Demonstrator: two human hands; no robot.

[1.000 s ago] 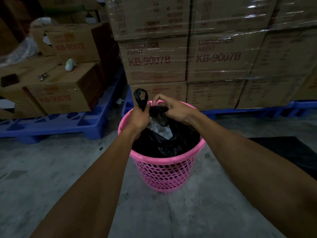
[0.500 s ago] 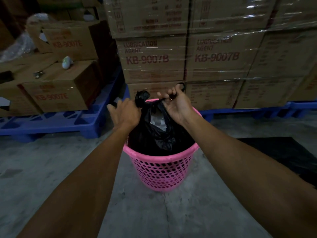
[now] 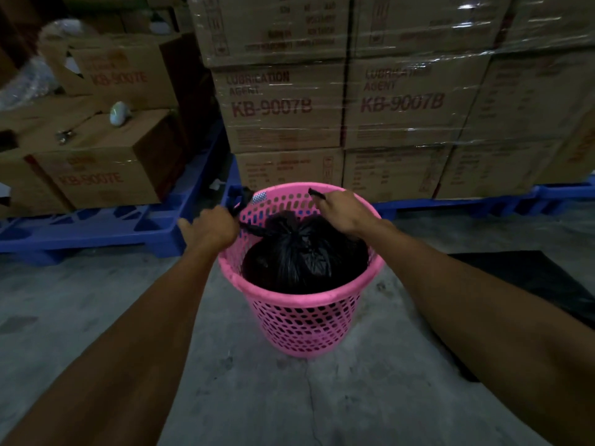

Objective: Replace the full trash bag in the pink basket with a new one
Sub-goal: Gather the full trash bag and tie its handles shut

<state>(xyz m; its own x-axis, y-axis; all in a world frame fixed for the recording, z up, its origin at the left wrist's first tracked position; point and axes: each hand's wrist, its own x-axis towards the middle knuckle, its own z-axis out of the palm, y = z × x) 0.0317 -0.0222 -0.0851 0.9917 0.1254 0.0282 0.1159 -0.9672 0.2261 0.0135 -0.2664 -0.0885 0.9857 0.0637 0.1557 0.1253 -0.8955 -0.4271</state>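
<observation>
Dim warehouse aisle, seen from above. A pink basket (image 3: 299, 320) is stood upright on the concrete floor (image 3: 96, 300), long axis vertical, mouth up, its perforated wall narrowing towards the base. A black bag (image 3: 302, 259) is seated inside, filling the lower part and kept below the rim. The neck is gathered to a knot at the bag's top, just under rim level, so the bag points upward along the basket's axis.

Two twisted tails are drawn out from the knot in opposite directions, roughly level and crosswise to the basket. The left tail is gripped in the left hand (image 3: 212, 228), fist closed around it, held at the basket's left rim. The right tail is pinched in the closed right hand (image 3: 343, 210) over the far right part of the rim, with a short black end seen sticking out past the fingers. Both forearms are stretched forward from the bottom corners.

Behind the basket, shrink-wrapped cartons (image 3: 396, 101) marked KB-9007B are stacked on a blue pallet (image 3: 483, 204). To the left, looser cartons are set on a second pallet. A dark mat (image 3: 544, 281) is laid on the floor at right, near the basket but apart from it.
</observation>
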